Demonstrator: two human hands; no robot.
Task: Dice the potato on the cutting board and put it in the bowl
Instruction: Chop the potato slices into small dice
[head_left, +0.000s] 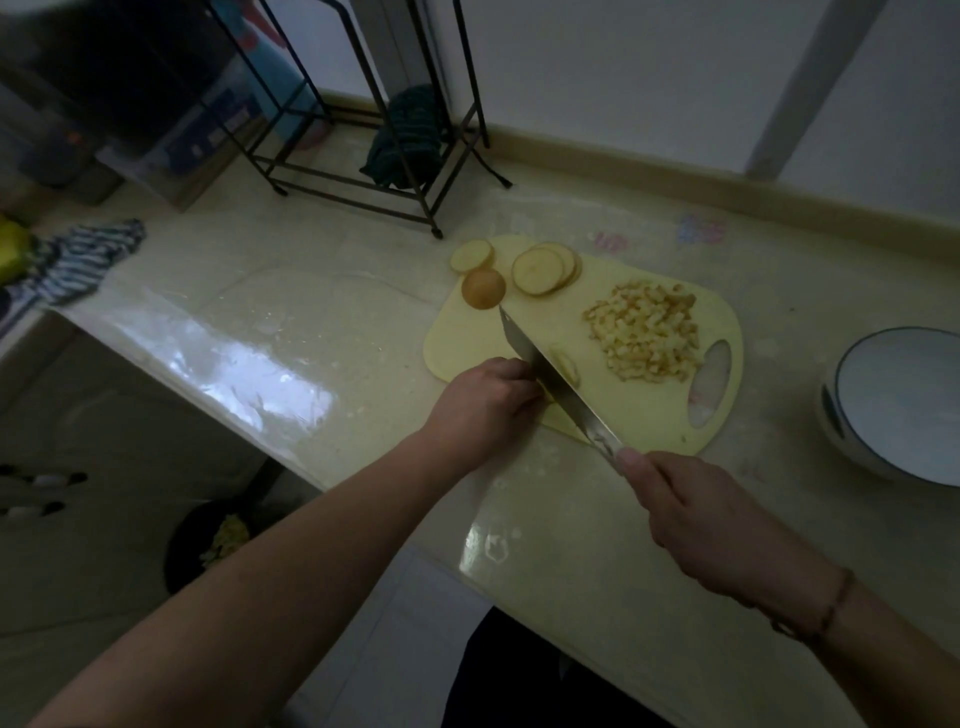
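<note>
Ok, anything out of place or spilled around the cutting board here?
Nothing spilled. The cutting board overhangs the counter's front edge slightly at its near corner. One potato slice at the far end lies partly off the board. The bowl holds no dice yet.

1. A dim home kitchen, judged from the pale glossy countertop.
2. On that countertop lies a yellow cutting board with potato pieces, a white bowl to its right.
3. Behind it stand a black wire rack and a striped cloth far left.
</note>
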